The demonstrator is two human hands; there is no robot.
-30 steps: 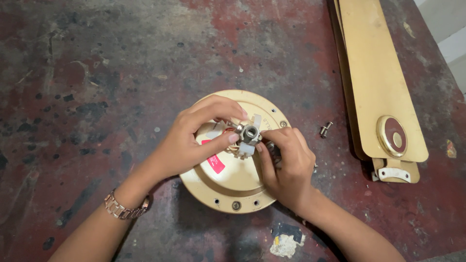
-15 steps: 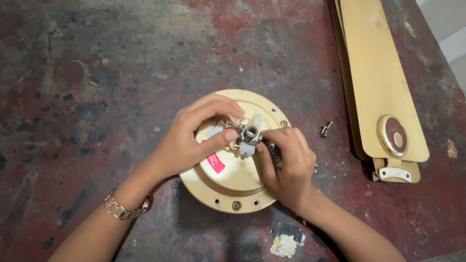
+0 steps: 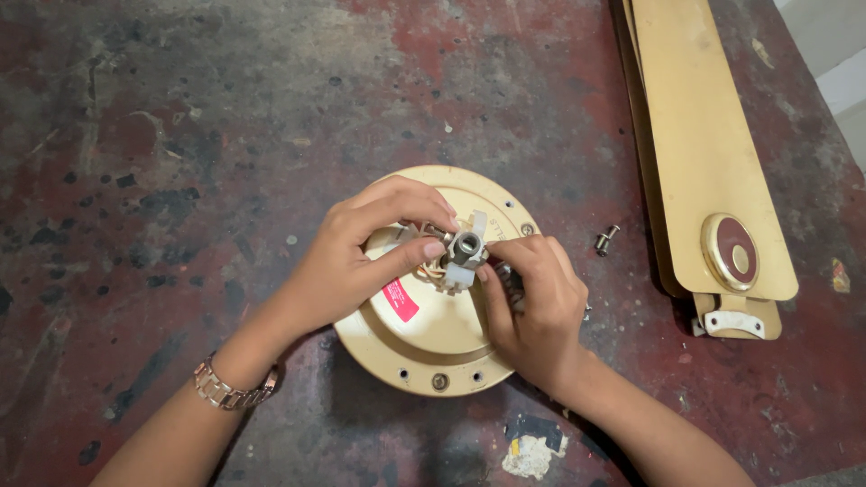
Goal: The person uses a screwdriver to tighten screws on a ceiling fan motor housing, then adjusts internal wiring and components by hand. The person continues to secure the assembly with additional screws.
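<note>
A: What have the hands got?

B: Both are on the round gold-painted metal fan motor housing (image 3: 424,338), which lies flat near the middle of the worn red and grey workbench (image 3: 180,135), a little toward its near edge. The left hand (image 3: 356,261) arches over the top of the housing, thumb and fingertips pinching around the short grey metal shaft collar (image 3: 465,245) that stands up at its centre. The right hand (image 3: 532,311) comes in from the near right, fingers curled and closed on the same collar from the other side. Neither hand is loose.

A: Anything else around the collar?

B: Pale wires and a white plastic piece sit right against it, partly under the fingers. I can't tell how they are fastened. There's also a red label (image 3: 401,299) on the housing's face.

A: What might go wrong?

B: I'd judge the wires are the weak point: a twist of the collar with fingers pressing on them could pinch or tear one. The housing isn't clamped, so a hard turn could spin it on the bench.

A: And loose parts?

B: A small grey metal bolt (image 3: 605,240) lies apart, between the housing and the stacked gold fan blades (image 3: 713,162) along the far right edge. A sweep of the right forearm could knock it away.
</note>
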